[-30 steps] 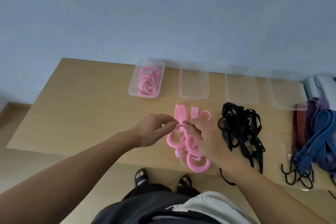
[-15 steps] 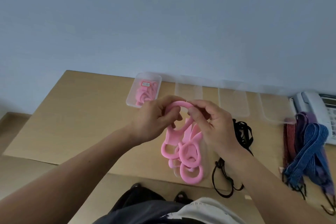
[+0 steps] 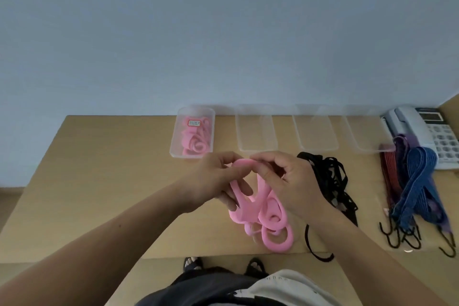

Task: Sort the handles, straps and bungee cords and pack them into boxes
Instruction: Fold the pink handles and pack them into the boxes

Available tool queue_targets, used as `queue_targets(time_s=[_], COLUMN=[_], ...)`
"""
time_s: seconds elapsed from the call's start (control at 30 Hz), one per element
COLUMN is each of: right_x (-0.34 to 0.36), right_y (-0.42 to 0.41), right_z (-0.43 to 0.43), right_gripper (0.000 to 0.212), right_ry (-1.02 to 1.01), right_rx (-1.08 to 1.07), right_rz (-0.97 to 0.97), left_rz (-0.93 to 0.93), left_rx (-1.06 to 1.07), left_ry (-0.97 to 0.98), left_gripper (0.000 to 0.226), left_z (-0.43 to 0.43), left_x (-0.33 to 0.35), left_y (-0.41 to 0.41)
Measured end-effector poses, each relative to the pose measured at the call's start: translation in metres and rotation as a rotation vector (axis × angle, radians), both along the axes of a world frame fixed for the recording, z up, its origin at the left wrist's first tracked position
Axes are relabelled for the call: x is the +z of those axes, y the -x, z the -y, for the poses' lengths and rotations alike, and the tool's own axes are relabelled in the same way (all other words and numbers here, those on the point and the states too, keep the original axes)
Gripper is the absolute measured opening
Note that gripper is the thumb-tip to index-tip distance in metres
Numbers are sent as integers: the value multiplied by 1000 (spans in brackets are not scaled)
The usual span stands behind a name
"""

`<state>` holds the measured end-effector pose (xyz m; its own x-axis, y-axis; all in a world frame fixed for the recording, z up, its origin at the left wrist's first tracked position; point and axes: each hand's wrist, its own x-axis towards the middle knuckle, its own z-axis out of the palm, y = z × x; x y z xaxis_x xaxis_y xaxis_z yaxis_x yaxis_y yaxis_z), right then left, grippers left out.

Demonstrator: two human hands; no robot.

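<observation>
A bundle of pink, loop-ended soft plastic handles [image 3: 272, 216] is held up just in front of the clear rectangular plastic box [image 3: 176, 136], which holds more pink handles and bears a small red-edged label [image 3: 194, 123]. The left hand [image 3: 213, 181] pinches the top bend of the bundle between curled fingers and thumb. The right hand [image 3: 289, 181] pinches the same bend from the other side, so both hands are grasping the handles. The bundle hangs down from that bend, with its lower loops near the front edge of the light wooden table [image 3: 104, 181] (whether they rest on it or hang just above, I cannot tell).

To the right of the filled box, in the same row along the wall, stand three more clear plastic boxes [image 3: 255, 131]. Right of the filled box and nearer the person lies a tangled pile of black flat straps [image 3: 327, 181], one end trailing over the table's front edge. Farther right of that box lie blue, red and purple bungee cords [image 3: 417, 186] with black hooks, touching a grey desk telephone [image 3: 422, 126].
</observation>
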<state>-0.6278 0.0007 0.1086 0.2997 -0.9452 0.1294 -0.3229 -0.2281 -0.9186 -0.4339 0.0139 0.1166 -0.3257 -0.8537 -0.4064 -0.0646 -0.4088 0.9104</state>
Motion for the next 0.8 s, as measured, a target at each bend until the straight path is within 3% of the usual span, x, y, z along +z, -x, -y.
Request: queue_targets(time_s=[0.13, 0.3, 0.4, 0.5, 0.6, 0.7, 0.8], right_x=[-5, -8, -7, -4, -7, -8, -8], right_y=[-2, -6, -6, -5, -6, -8, -8], right_z=[-8, -17, -17, -14, -12, -11, -8], right_gripper=[21, 20, 22, 9, 14, 22, 12], right_ry=[80, -211, -324, -367, -269, -66, 126], right_rx=[2, -101, -49, -9, -29, -42, -25], right_rz=[-10, 127, 136, 153, 38, -64, -108], left_rz=[-60, -83, -50, 20, 68, 96, 92], left_rx=[8, -64, -78, -65, -67, -71, -107], left_ry=[-98, 10, 122, 205, 207, 88, -20], left_gripper=[58, 33, 27, 17, 12, 23, 29], left_z=[5, 7, 5, 3, 6, 10, 14], left_x=[-3, -5, -6, -6, -6, -2, 2], left_y=[-3, -14, -15, -17, -17, -16, -15])
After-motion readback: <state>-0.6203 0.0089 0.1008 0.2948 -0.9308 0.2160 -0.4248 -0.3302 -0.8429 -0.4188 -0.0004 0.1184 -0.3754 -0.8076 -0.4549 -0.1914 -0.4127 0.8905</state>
